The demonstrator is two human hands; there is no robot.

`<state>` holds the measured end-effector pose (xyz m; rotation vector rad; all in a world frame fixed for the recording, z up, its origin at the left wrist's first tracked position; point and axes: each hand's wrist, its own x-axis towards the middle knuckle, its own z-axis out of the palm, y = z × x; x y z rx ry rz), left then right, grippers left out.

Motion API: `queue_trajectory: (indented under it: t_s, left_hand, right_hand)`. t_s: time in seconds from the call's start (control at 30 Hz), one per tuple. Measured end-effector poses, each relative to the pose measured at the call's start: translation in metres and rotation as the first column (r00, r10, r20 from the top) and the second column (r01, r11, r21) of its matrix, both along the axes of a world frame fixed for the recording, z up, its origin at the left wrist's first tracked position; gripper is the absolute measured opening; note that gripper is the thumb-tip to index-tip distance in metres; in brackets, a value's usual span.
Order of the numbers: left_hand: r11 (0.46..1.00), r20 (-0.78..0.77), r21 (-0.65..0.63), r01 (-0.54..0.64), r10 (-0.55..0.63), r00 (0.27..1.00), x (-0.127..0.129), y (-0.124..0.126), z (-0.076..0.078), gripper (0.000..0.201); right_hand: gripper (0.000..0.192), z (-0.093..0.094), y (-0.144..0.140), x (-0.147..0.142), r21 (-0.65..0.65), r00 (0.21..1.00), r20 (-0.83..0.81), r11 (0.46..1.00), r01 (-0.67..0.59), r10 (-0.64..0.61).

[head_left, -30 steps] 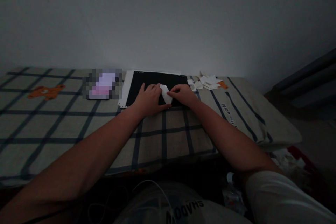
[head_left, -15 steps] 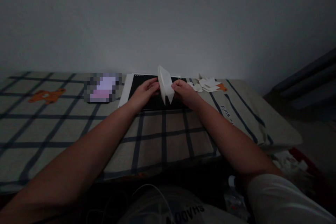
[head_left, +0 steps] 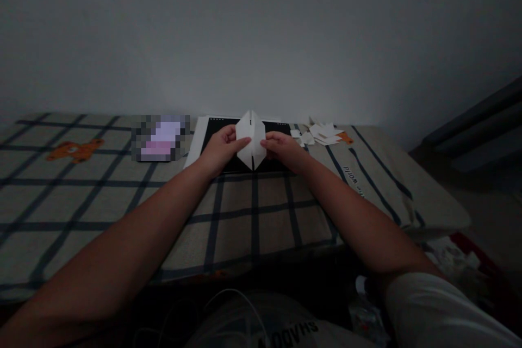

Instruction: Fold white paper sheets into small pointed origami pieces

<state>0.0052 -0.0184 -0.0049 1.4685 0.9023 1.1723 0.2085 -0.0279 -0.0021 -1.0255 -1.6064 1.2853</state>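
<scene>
1. I see a plain pale wall (head_left: pixel 261 27), dim light throughout.
2. Checked cloth (head_left: pixel 101 201) with dark grid lines covers the furniture; an orange bear motif (head_left: pixel 73 149) sits at left.
3. Dark furniture edge (head_left: pixel 477 114) at right, dim floor (head_left: pixel 489 206) below it.

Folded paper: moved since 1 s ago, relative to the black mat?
Yes. The folded paper lay flat on the black mat then; now both hands hold it lifted off the mat, upright and facing the camera, its top above the mat's far edge.
</scene>
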Motion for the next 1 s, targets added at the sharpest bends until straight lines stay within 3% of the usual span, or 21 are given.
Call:
queue_trajectory:
  t_s: [0.27, 0.5, 0.6, 0.73, 0.77, 0.83, 0.93, 1.0]
  left_hand:
    - [0.999, -0.060, -0.032, -0.007, 0.005, 0.998, 0.004, -0.004, 0.000, 0.045]
    - [1.000, -0.124, -0.013, -0.020, 0.018, 0.992, 0.001, -0.001, -0.004, 0.052]
    - [0.989, -0.307, 0.101, -0.106, 0.132, 0.943, 0.001, -0.001, -0.006, 0.072]
    - [0.905, -0.522, 0.397, -0.156, 0.362, 0.772, 0.000, -0.005, -0.002, 0.092]
    - [0.869, -0.555, 0.476, -0.134, 0.415, 0.721, 0.000, -0.006, 0.000, 0.090]
    - [0.818, -0.620, 0.573, -0.037, 0.463, 0.634, -0.002, -0.007, 0.004, 0.070]
    - [0.804, -0.743, 0.552, 0.222, 0.354, 0.567, -0.004, -0.006, 0.004, 0.033]
    - [0.795, -0.793, 0.515, 0.320, 0.300, 0.530, -0.005, -0.003, 0.001, 0.029]
  right_hand:
    - [0.038, 0.000, -0.002, 0.001, 0.055, 0.986, 0.135, 0.994, 0.090, -0.097]
    - [0.038, 0.000, -0.002, 0.002, 0.183, 0.961, 0.227, 0.976, 0.117, -0.158]
    - [0.036, -0.001, 0.000, 0.003, 0.295, 0.905, 0.348, 0.945, 0.141, -0.244]
    - [0.033, -0.006, 0.004, 0.004, 0.449, 0.763, 0.538, 0.888, 0.101, -0.359]
    - [0.032, -0.008, 0.005, 0.005, 0.474, 0.720, 0.578, 0.876, 0.087, -0.384]
    - [0.032, -0.012, 0.008, 0.006, 0.518, 0.636, 0.638, 0.853, 0.062, -0.434]
    - [0.031, -0.016, 0.010, 0.008, 0.542, 0.551, 0.685, 0.839, 0.050, -0.476]
    - [0.027, -0.017, 0.009, 0.007, 0.544, 0.529, 0.689, 0.836, 0.073, -0.495]
